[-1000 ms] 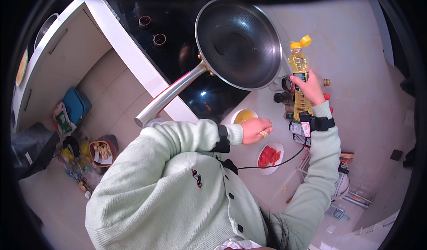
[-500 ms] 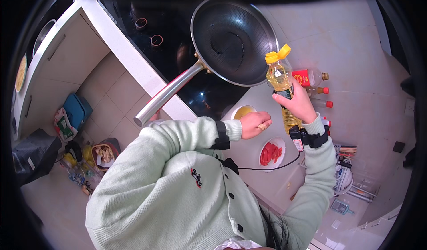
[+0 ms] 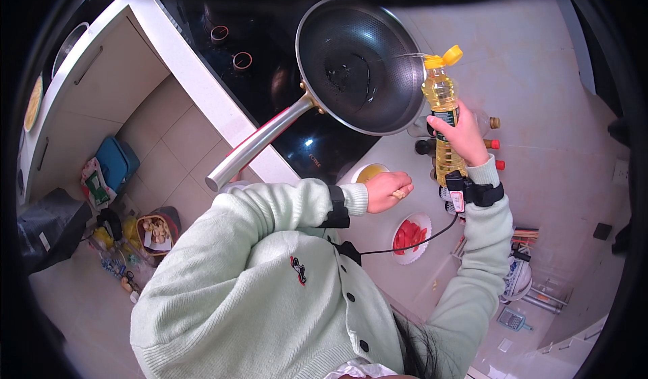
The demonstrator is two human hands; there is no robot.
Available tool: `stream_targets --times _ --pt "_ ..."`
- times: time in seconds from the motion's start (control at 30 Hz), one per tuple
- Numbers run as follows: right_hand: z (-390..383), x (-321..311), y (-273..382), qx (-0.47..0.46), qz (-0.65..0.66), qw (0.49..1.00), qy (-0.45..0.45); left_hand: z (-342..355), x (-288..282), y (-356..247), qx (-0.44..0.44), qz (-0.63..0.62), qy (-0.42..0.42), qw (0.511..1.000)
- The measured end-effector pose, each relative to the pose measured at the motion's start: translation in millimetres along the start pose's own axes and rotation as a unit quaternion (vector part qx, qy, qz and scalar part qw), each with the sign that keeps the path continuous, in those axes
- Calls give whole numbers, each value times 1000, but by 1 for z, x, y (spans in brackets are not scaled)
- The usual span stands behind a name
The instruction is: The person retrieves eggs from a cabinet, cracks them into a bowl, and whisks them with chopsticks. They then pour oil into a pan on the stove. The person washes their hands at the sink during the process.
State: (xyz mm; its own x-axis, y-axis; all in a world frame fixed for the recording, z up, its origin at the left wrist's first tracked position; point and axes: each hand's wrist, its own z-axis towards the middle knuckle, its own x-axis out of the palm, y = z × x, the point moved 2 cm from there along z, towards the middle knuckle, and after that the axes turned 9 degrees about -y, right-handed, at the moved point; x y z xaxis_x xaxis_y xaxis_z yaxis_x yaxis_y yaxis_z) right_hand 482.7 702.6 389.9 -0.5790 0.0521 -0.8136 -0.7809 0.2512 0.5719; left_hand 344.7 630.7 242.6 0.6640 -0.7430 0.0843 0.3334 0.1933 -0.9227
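Note:
My right hand is wrapped round a clear bottle of yellow oil, its yellow flip cap up. From the spout, at the right rim of the pan, a thin stream of oil runs into the dark frying pan. Some oil shines on the pan's bottom. The pan's steel handle points toward the lower left. My left hand is closed, with small pale pieces showing at the fingers; their kind is unclear. Beside that hand is a bowl of yellow liquid, partly covered by it.
A white plate of red cut pieces, probably tomato, is on the counter. Several bottles with red caps stand behind my right hand. The pan is over a black cooktop. A blue bin and a grater lie farther out.
The oil bottle and my right hand have moved a little right. A thin stream of oil now runs from the spout. My left hand has stayed nearly still.

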Motion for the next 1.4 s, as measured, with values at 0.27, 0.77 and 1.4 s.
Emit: stream_targets --times 0.27,0.77,1.4 --pt "-14 -11 -11 34 4 999 -13 3 2 0 4 5 -1 1000" --pt "-20 0 6 17 114 993 -20 2 -2 2 21 -2 -4 1000" --pt "-3 -21 -27 -40 252 962 -102 11 -2 -4 11 5 7 1000"
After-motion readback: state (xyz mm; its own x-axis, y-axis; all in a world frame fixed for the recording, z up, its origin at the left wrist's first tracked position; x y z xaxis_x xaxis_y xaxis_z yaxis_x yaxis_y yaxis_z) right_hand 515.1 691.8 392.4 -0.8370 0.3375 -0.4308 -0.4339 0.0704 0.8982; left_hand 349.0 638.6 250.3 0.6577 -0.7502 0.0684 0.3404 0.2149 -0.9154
